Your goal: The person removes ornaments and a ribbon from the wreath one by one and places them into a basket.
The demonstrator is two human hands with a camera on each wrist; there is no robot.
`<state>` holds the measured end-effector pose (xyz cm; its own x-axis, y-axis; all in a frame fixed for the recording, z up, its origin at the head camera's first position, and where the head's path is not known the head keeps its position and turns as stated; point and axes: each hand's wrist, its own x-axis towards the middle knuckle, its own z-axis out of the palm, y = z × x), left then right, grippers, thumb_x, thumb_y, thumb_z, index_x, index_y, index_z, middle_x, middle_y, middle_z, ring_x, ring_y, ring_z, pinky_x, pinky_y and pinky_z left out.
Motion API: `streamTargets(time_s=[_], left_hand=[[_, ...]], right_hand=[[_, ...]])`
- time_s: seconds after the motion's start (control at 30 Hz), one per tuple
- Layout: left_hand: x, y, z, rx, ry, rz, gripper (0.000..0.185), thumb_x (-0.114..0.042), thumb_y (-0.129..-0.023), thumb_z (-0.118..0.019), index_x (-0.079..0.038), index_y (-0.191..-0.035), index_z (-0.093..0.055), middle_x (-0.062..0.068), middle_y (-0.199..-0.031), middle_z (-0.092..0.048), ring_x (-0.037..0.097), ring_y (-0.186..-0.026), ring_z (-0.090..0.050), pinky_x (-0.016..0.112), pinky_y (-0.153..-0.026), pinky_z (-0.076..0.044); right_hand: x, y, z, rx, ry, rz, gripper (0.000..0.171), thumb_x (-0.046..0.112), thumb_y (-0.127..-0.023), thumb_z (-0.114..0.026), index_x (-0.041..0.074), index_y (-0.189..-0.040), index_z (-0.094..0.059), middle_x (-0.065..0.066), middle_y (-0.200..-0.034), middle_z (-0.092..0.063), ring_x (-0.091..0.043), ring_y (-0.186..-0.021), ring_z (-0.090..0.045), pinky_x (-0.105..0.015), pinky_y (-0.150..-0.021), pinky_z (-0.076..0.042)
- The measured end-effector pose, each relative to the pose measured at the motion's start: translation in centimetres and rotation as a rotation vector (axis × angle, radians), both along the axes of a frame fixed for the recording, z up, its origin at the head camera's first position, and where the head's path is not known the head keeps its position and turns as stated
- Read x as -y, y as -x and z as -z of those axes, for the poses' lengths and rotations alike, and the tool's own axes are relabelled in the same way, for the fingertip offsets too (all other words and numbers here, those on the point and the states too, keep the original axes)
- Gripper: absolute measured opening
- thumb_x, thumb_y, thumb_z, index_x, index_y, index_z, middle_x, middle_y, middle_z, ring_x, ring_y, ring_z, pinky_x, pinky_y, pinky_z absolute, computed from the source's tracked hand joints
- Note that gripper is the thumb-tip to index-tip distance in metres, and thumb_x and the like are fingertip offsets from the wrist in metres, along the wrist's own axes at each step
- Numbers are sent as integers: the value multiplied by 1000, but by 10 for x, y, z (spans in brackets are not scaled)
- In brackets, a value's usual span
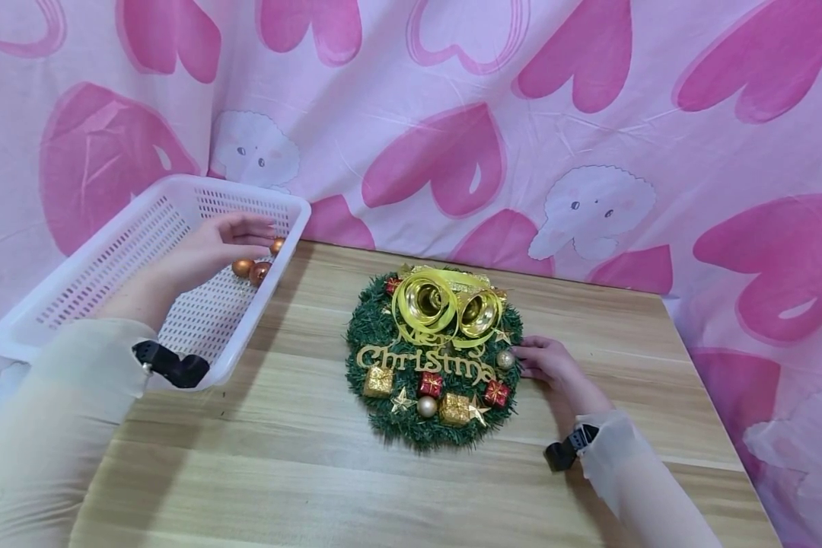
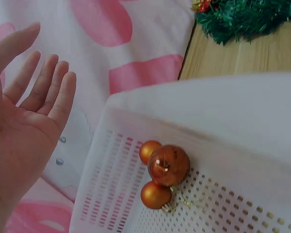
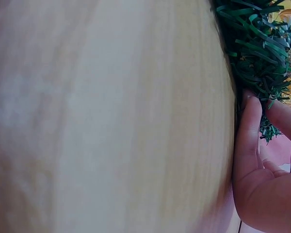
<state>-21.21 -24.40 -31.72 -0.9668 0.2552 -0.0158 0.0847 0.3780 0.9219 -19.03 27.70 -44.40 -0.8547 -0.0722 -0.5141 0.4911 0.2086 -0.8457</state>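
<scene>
A round green Christmas wreath [image 1: 428,438] lies on the wooden table, decorated with gold bells [image 1: 428,301], gold lettering, small gift boxes, stars and baubles. My right hand [image 1: 551,365] is at its right edge, and in the right wrist view the thumb and forefinger [image 3: 283,119] pinch the green fringe, their tips partly hidden in it. Over the white plastic basket [image 1: 263,308] on the left hovers my left hand [image 1: 202,247], fingers spread loosely and palm bare in the left wrist view. Several orange-brown baubles [image 2: 169,165] sit together in the basket's far right corner.
The basket has raised, slotted walls and stands at the table's left end. A pink curtain [image 1: 425,91] with hearts hangs close behind the table [image 1: 281,472] and down its right side. Each wrist wears a black strap with a small camera.
</scene>
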Motion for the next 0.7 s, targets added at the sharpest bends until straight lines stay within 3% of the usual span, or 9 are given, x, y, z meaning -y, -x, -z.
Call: streamTargets(time_s=[0.13,0.3,0.37,0.5,0.6,0.7], left_hand=[[-12,-1,-2,4,0,21,46,-12,-89,-63,-6,-131,-48,-19,-106,-62,-2,-101,-58,12,-81,-49],[-25,-2,-1,32,-8,69,46,-15,-89,-63,-8,-132,-47,-17,-110,-61,0,-99,-58,21,-64,-51],[-31,-1,1,37,-29,99,46,-12,-89,-62,-6,-132,-47,-15,-111,-61,1,-100,-58,21,-67,-53],[-45,-1,6,36,-70,163,46,-4,-88,-60,-1,-131,-46,-8,-114,-60,3,-104,-59,17,-87,-50],[-56,-4,8,40,-97,229,47,-2,-87,-61,2,-130,-44,-6,-114,-59,5,-104,-58,18,-89,-50],[-65,-6,11,46,-118,288,47,-2,-85,-62,4,-129,-45,-6,-113,-59,6,-103,-59,20,-89,-50]], right_hand=[[0,0,0,8,1,6,18,7,-87,-62,5,-103,-53,8,-71,-61,-4,-60,-56,-18,-59,-54],[-1,0,0,6,-9,2,19,7,-88,-60,5,-104,-51,8,-72,-60,-3,-61,-56,-18,-59,-54],[-1,0,1,3,-12,-1,19,7,-88,-60,4,-105,-52,8,-72,-60,-3,-61,-56,-18,-60,-53],[-1,-1,0,-10,-10,-10,27,7,-89,-60,-1,-112,-50,9,-73,-61,-3,-62,-55,-18,-60,-53],[-1,0,-1,-12,-6,-7,34,7,-89,-60,-5,-118,-47,9,-73,-61,-3,-62,-55,-18,-60,-53],[-1,0,0,-6,4,2,26,6,-88,-60,0,-111,-51,8,-73,-62,-3,-61,-56,-18,-60,-54]])
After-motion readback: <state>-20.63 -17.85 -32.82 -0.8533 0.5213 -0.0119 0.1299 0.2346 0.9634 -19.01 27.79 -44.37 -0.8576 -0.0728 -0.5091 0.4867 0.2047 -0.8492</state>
